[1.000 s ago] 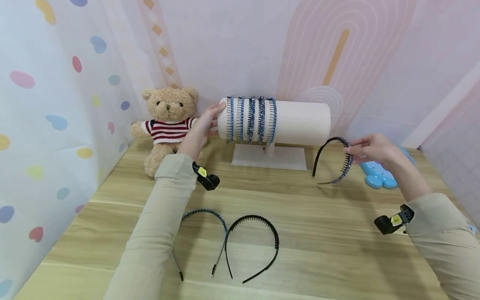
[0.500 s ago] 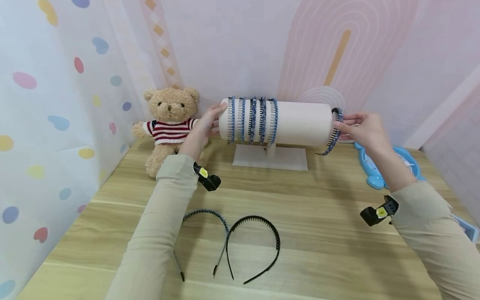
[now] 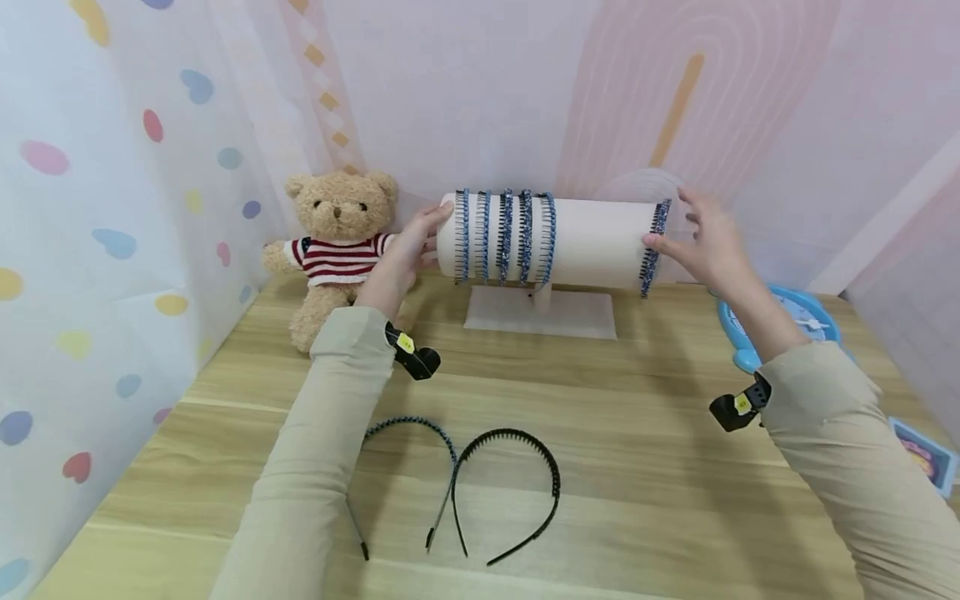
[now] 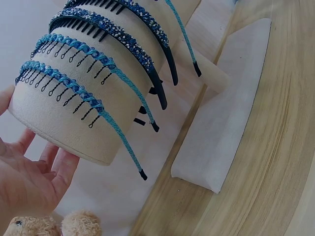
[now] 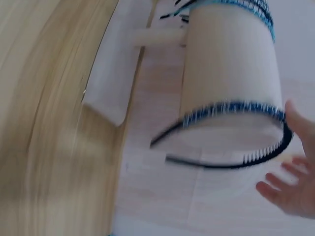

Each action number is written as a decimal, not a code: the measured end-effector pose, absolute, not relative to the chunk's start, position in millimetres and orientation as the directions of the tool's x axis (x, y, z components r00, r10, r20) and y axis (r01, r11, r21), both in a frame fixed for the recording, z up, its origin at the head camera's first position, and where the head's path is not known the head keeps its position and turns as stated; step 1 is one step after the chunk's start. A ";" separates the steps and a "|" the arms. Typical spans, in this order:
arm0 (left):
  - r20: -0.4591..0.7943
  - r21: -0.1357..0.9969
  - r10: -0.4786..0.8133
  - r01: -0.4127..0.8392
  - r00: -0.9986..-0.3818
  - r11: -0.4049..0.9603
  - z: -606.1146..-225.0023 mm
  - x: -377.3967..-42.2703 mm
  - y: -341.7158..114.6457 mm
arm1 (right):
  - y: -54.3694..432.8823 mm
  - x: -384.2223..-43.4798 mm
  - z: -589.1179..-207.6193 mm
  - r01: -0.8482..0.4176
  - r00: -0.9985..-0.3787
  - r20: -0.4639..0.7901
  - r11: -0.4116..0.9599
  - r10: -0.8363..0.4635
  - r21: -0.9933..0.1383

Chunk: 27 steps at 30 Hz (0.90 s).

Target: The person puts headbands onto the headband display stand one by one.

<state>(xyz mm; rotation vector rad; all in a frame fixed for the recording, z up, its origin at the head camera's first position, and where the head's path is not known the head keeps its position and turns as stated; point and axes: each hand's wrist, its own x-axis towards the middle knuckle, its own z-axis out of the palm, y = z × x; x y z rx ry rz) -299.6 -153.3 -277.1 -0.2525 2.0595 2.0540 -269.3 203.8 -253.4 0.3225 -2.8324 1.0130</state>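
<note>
A white headband display stand [image 3: 596, 242] has a horizontal roll on a flat base. My left hand [image 3: 414, 239] holds the roll's left end, with the thumb on its side and the fingers at its end rim in the left wrist view. Several blue toothed headbands [image 3: 505, 237] sit side by side on its left half. At the right end a dark blue glittery headband [image 3: 656, 248] lies around the roll, its tips jutting past the edge in the right wrist view. My right hand [image 3: 708, 242] has its thumb against this headband, fingers spread apart from it.
On the wooden table in front lie a black headband [image 3: 551, 479] and a blue-grey headband [image 3: 408, 421], partly behind my left sleeve. A teddy bear [image 3: 341, 258] sits left of the stand. A blue toy clock [image 3: 813, 312] and a blue box [image 3: 926, 458] are at the right.
My right hand has brought the glittery headband up and left from the table's right side onto the roll's right end, and its fingers have spread off it. The left hand has stayed put.
</note>
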 end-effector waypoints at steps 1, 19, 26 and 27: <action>-0.273 0.962 0.034 -0.273 -0.961 0.007 -277.1 -300.0 -153.5 | 205.5 -270.0 -253.6 -0.260 -0.965 0.172 0.767 -0.196 -0.587; -0.264 0.965 0.017 -0.264 -0.964 0.009 -279.9 -302.6 -153.5 | 167.6 -286.7 -246.9 -0.554 -0.831 0.238 0.789 -0.504 -0.265; -0.260 0.966 0.033 -0.260 -0.965 0.016 -278.1 -300.4 -153.0 | 145.6 -295.4 -235.2 -0.544 -0.839 0.142 0.799 -0.526 -0.255; -0.262 0.965 0.032 -0.262 -0.965 0.014 -278.2 -300.4 -153.1 | 143.5 -296.6 -233.9 -0.543 -0.839 0.130 0.799 -0.529 -0.258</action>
